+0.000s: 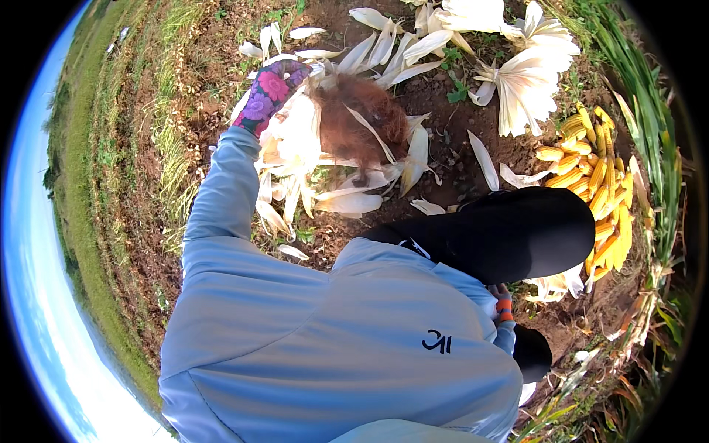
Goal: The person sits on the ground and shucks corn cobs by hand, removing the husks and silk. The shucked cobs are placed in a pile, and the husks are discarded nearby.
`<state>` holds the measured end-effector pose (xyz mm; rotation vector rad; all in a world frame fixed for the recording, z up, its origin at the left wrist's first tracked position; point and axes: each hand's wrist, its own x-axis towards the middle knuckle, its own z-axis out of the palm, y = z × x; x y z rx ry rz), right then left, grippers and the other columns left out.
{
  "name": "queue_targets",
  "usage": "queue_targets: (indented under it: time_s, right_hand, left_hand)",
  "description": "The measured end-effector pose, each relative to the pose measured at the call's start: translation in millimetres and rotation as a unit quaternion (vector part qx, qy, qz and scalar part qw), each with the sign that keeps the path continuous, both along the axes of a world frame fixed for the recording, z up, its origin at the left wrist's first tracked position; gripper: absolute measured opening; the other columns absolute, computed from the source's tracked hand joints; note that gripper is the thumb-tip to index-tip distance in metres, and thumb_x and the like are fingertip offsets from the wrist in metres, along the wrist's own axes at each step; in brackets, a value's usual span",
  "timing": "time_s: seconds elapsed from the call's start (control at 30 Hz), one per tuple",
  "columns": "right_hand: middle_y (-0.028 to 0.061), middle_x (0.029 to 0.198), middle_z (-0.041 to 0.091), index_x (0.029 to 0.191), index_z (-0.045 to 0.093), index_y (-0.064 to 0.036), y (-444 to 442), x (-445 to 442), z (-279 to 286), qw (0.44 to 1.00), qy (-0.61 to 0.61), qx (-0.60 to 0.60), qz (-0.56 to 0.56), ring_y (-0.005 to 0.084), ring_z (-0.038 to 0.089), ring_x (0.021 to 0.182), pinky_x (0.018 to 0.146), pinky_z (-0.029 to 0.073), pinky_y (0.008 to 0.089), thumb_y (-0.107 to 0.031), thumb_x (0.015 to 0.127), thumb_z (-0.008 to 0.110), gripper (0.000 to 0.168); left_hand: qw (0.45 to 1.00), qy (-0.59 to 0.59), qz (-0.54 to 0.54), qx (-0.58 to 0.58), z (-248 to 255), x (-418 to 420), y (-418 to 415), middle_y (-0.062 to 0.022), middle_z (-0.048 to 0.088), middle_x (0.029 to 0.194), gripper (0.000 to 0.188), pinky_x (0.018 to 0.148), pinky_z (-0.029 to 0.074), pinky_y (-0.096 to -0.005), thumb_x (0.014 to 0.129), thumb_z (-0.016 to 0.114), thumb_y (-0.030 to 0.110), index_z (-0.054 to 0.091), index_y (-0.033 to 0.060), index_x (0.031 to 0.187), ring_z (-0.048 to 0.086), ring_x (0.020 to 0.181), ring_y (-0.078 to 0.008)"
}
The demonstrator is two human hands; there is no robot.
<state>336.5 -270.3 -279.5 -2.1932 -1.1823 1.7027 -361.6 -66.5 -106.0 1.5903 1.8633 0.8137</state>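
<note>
My left hand point(271, 95), in a purple and pink floral glove, reaches out to a heap of pale dry corn husks point(299, 130). Its bent fingertips meet the husks beside a reddish-brown clump of corn silk point(360, 119); whether they grip a husk is unclear. Low between my knees is my right hand point(501, 293), with an orange band at the wrist. My leg and sleeve hide much of it, so its hold cannot be seen. Beyond my near knee point(532, 232) lies a pile of husked yellow corn ears point(601, 183).
Fanned-out husks point(529, 83) lie on the brown soil point(437, 122) at the upper right. Loose husk leaves point(483, 160) are scattered near my leg. Green corn plants point(664, 160) border the right side. Rows of dry stubble point(171, 111) run along the left.
</note>
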Motion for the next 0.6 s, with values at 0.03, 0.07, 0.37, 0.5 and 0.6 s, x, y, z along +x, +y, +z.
queue_targets:
  time_s: [0.03,0.07,0.37,0.5,0.6]
  right_hand:
    - [0.0068,0.084,0.062,0.11,0.055,-0.004,0.1,-3.6,3.2,1.0,0.001,0.009,-0.006,0.0131,0.057,0.075,0.068,0.045,0.0248,-0.021,0.083,0.055,0.032]
    - [0.0074,0.088,0.062,0.111,0.054,-0.003,2.2,-7.2,4.9,0.999,-0.038,0.01,0.015,0.0143,0.057,0.079,0.07,0.044,0.0265,-0.024,0.082,0.055,0.035]
    - [0.0111,0.093,0.063,0.107,0.056,-0.003,9.6,-12.4,12.9,0.995,-0.071,0.01,0.073,0.0184,0.058,0.085,0.074,0.044,0.0307,-0.027,0.083,0.055,0.033]
    - [0.0099,0.089,0.064,0.101,0.057,-0.003,-3.7,3.3,-1.0,0.99,-0.097,0.057,0.088,0.0181,0.059,0.079,0.07,0.045,0.0299,-0.027,0.084,0.054,0.03]
    - [0.0077,0.084,0.064,0.097,0.059,-0.004,7.2,-6.3,7.9,0.994,-0.062,0.036,-0.08,0.0158,0.059,0.072,0.061,0.046,0.0277,-0.027,0.085,0.053,0.026]
  left_hand:
    - [1.0,-0.001,-0.016,0.007,6.7,9.5,3.7,-0.0044,0.062,0.096,0.022,0.077,0.044,-0.0228,0.082,0.059,0.014,0.059,0.0007,0.1,0.056,0.087,-0.0115]
    - [0.998,-0.051,-0.023,0.035,10.5,15.0,5.5,-0.0066,0.063,0.09,0.025,0.074,0.045,-0.029,0.079,0.063,0.019,0.06,0.0041,0.099,0.058,0.083,-0.0163]
    - [0.99,-0.025,-0.093,0.104,25.6,60.8,30.7,-0.0085,0.062,0.088,0.025,0.073,0.045,-0.0319,0.078,0.063,0.022,0.061,0.0052,0.097,0.058,0.081,-0.0201]
    - [0.984,0.098,-0.045,0.141,2.7,40.1,4.1,-0.0094,0.062,0.087,0.026,0.072,0.045,-0.0332,0.078,0.062,0.023,0.061,0.0057,0.096,0.058,0.08,-0.0217]
    - [0.951,0.3,-0.016,0.074,-30.2,30.9,-43.7,-0.01,0.062,0.086,0.026,0.072,0.045,-0.0342,0.077,0.062,0.024,0.061,0.0061,0.095,0.058,0.079,-0.023]
